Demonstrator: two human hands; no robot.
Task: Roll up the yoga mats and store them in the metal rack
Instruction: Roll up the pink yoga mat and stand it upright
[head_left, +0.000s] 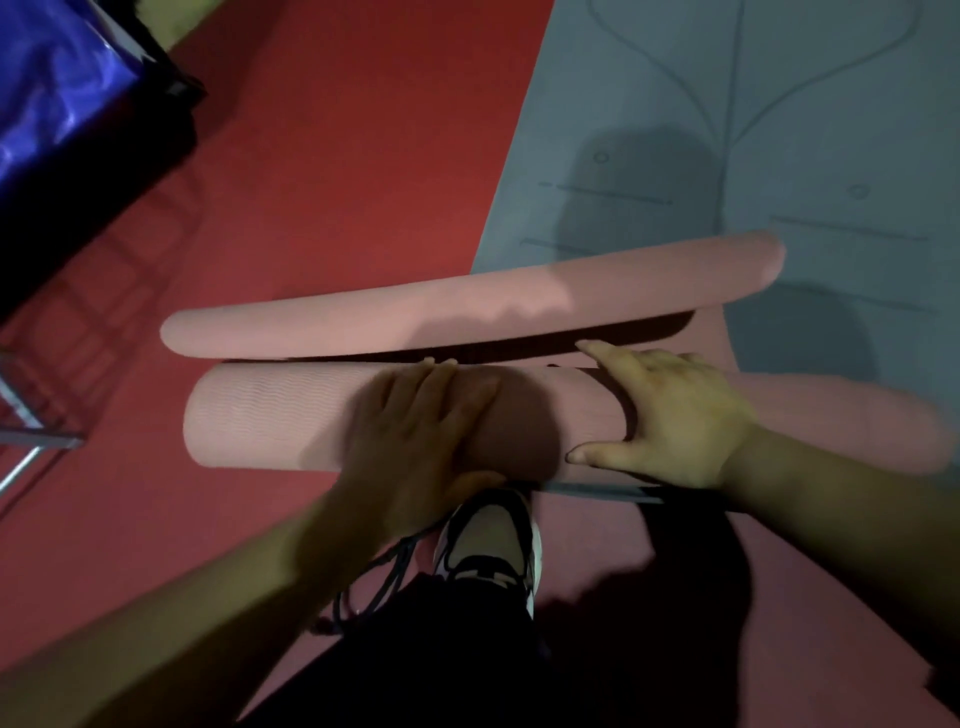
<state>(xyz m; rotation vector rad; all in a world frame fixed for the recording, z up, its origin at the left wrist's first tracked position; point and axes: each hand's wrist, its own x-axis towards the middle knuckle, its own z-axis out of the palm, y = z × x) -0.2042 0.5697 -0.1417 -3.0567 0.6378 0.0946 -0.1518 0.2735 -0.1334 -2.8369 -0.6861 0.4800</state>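
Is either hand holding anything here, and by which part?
Neither hand grips; both press flat on the rolled pink yoga mat: left hand mid-roll, right hand spread further right.

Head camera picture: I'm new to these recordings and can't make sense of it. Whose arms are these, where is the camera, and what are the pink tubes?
The single picture comes from a camera worn on a person's head, looking down, so the arms are their own. No robot is involved. The left hand and right hand press flat on a pink rolled mat lying on the red floor; they rest on it rather than grip it. Beyond it lies a second pink roll, partly over a flat grey mat. The person's shoe shows below, and part of a metal frame, possibly the rack, at the left edge.
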